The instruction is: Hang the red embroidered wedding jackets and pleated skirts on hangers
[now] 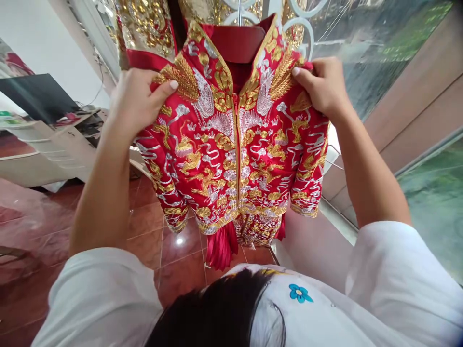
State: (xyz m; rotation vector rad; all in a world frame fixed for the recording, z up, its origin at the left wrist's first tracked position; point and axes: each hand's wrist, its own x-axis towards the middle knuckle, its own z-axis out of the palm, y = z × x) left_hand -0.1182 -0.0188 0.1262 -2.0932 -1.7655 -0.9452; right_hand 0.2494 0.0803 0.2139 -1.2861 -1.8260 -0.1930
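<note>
Head view: a red jacket (202,161) with gold and silver embroidery hangs upright at centre, directly in front of the person. Its stand-up collar is spread at the neck, and a front zip (237,154) runs down the middle — the pull sits near the top, just below the collar opening.

Left hand (139,96): clamped on the jacket's shoulder at the left of the view, thumb across the front. Right hand (327,84): clamped on the opposite shoulder, thumb likewise in front (the other fingers of both hands are mostly hidden). Arms extended forward, well apart.

A metal hook (239,12) rises above the collar, beside white scrollwork (306,36). Below the hem: embroidered red cloth (258,229) and a plain red pleated piece (222,248). A gold-sequined garment (146,26) hangs behind, upper left. Surroundings: reddish tiled floor (144,241); a dark screen (38,96) at far left — glass (361,33) at upper right.
</note>
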